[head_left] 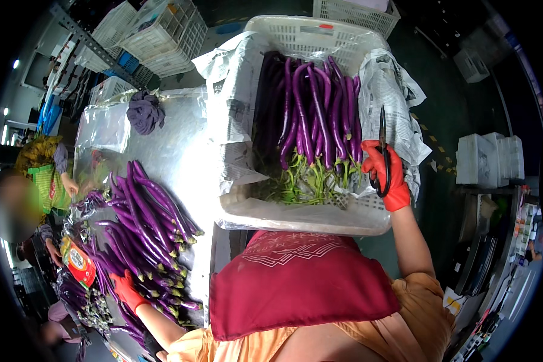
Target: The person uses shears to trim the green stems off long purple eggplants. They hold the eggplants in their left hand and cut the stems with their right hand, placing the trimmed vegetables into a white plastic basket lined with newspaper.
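Note:
My right hand (386,174), in a red glove, holds black-handled scissors (382,156), blades pointing away from me, at the right side of a white plastic crate (307,224). Newspaper (240,108) lines the crate's sides, and long purple eggplants (319,113) lie inside with their green stems towards me. On the metal table at the left, my left hand (126,289), also red-gloved, touches a pile of eggplants (140,217). Whether its fingers grip one cannot be told. Beside that hand lies a red and yellow packet (78,262).
A crumpled dark cloth (145,112) lies on the metal table (181,131). Stacked white crates (163,40) stand behind it. Other people are at the table's left side, one with a hand (70,184) near the eggplants. White foam boxes (488,160) stand at the right.

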`<state>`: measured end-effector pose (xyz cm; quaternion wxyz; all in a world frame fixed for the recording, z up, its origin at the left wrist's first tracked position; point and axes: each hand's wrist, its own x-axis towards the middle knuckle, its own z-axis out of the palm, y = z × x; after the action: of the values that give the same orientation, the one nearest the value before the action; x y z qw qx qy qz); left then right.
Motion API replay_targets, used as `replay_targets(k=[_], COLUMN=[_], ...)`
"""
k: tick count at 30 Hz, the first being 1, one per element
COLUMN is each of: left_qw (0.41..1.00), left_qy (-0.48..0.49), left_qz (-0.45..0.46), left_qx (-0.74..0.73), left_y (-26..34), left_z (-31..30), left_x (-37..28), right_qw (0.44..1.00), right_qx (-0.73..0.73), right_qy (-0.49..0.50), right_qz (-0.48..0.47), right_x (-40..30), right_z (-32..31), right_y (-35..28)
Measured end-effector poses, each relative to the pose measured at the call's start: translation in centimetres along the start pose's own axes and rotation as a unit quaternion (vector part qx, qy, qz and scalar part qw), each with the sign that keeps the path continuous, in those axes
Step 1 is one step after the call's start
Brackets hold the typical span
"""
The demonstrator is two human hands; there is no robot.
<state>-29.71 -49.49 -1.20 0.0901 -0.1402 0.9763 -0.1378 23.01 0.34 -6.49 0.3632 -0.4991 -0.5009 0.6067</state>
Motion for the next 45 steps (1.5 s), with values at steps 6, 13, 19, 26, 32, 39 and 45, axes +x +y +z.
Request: replay_targets(k=[6,13,19,26,32,39,45], left_qw=[0.900,0.563,0.706,0.748,0.764,0.608,0.522], left_qy=[0.284,-0.392,-0.226,-0.185,-0.221,-0.602,-0.662], left_qz=[0.247,0.606,0.653,0.582,0.537,0.384,0.415], left_qx=[-0.220,-0.403,-0.158,-0.259,-0.281,-0.347,-0.343], left_y=[2.8,33.3,48.2,51.5,52.3,52.8,54.4], left_z=[-2.7,-9.3,8.5,13.2,14.2,10.9,14.3], left_x=[3.8,-28.3,-41.2,-46.4,-49.8,-48.2,-48.4], right_qw=[0.998,0.986,0.988,0.991,0.989,0.995,0.989], right_qx=[0.044,0.048,-0.017,0.007,-0.042,0.071,0.137], right_qy=[0.001,-0.030,-0.058,-0.013,-0.033,-0.052,-0.048], right_qz=[-0.042,-0.154,-0.141,-0.136,-0.136,-0.052,-0.025], right_x=[0.1,-0.6,-1.0,-0.4,-0.3,-0.2,-0.1], right_z=[-0.5,0.2,0.3,-0.1,-0.1,-0.1,0.1], right_y=[0.9,1.9,1.3,2.0,0.8,1.9,0.8])
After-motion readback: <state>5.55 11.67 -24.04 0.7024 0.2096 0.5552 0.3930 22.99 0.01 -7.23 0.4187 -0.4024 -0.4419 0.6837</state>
